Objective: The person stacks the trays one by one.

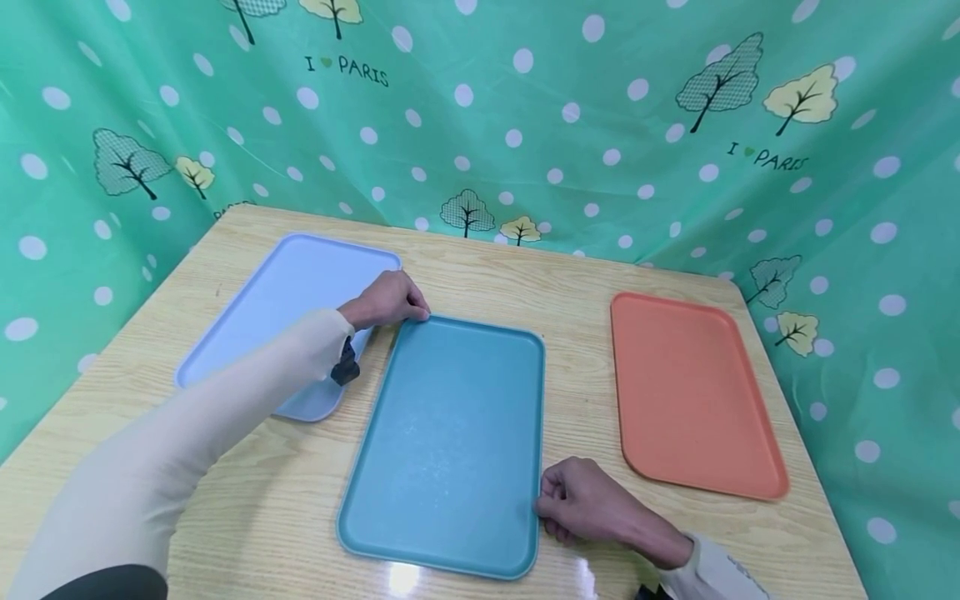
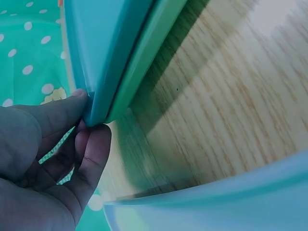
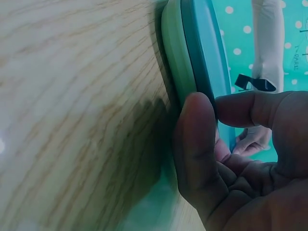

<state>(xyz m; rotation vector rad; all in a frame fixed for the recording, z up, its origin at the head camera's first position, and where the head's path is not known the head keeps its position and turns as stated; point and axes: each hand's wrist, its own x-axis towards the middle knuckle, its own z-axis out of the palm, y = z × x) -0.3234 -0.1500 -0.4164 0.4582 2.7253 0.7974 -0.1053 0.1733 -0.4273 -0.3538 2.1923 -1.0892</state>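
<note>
A teal tray (image 1: 457, 408) lies flat in the middle of the head view. Beneath it a green tray (image 2: 150, 53) shows in the wrist views, its rim stacked under the teal one (image 3: 199, 43). My left hand (image 1: 388, 298) pinches the teal tray's far left corner between thumb and fingers. At the near part of its right edge, my right hand (image 1: 588, 502) pinches the rim with thumb and index finger. The green tray is hidden in the head view.
To the left a pale blue tray (image 1: 288, 292) lies under my left forearm. An orange-red tray (image 1: 693, 392) rests at the right of the wooden table (image 1: 577, 400). Green dotted cloth (image 1: 525, 125) hangs behind and along the sides.
</note>
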